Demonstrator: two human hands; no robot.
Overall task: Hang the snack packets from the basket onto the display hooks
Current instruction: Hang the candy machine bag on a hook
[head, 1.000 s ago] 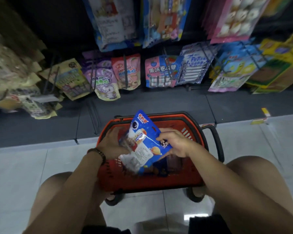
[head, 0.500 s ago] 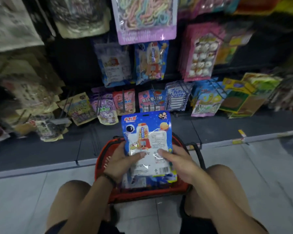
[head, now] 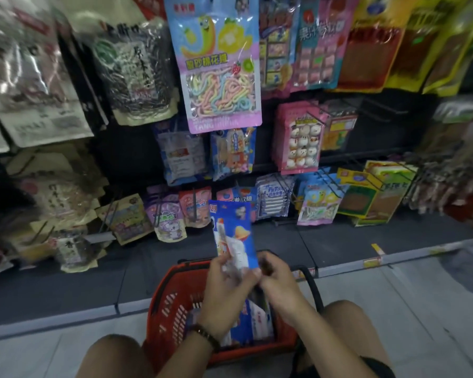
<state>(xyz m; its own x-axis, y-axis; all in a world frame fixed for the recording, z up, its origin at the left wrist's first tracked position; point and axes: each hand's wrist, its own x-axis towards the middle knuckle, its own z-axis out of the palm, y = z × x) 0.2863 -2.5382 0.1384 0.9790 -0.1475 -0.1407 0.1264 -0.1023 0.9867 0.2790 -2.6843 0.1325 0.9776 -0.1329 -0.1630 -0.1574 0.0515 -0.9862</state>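
Since half a second ago the blue snack packet (head: 234,236) has turned from face-on to nearly edge-on and has risen higher above the red basket (head: 172,304), while the view has tilted up to show more of the display wall. Now the packet stands upright, its long axis running from 6 o'clock to 12 o'clock, the top edge pointing at 12 o'clock toward the hanging rows, the printed face turned to about 3 o'clock. Both hands pinch its bottom edge: the left hand (head: 227,293) grips the lower left corner with thumb and fingers pressed together, and the right hand (head: 277,282) pinches the lower right corner, their fingertips almost touching. More packets (head: 253,320) lie inside the basket, which sits on the floor between the person's knees. At 12 o'clock from the packet hang a blue packet of the same kind (head: 234,154) and, above it, a packet of coloured gummy strings (head: 220,69). At 1 o'clock a pink packet (head: 301,143) hangs, with some bare hooks (head: 377,110) to its right at 2 o'clock. Between the held packet and the lowest row there is only little open room; the space straight above the basket is free
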